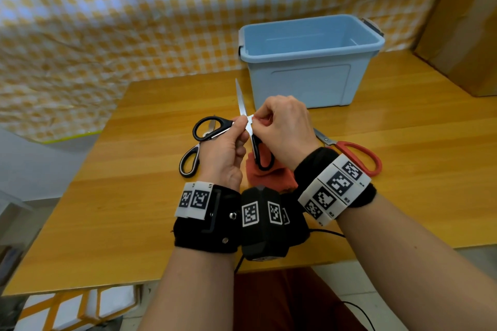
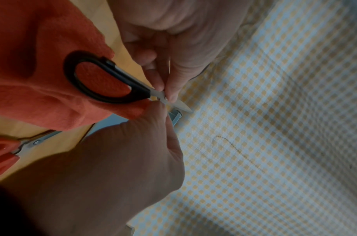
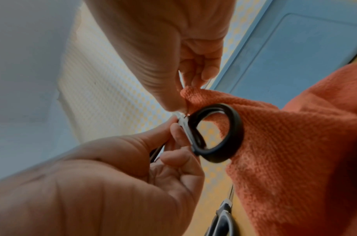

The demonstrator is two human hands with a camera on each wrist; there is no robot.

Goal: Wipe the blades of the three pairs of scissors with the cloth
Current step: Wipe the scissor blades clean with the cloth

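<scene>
Held open above the wooden table [image 1: 150,183]: black-handled scissors [image 1: 212,127], gripped near the pivot by curled left hand [image 1: 224,153], blade pinched through orange cloth [image 1: 266,172] by right hand [image 1: 285,129], grey-handled scissors [image 1: 189,160] and red-handled scissors [image 1: 355,154] lying alongside.

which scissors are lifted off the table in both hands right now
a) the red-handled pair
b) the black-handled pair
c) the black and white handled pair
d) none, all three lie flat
b: the black-handled scissors are held opened above the table by the left hand and right hand, while the red-handled pair and the black and white pair lie on the wood.
</scene>
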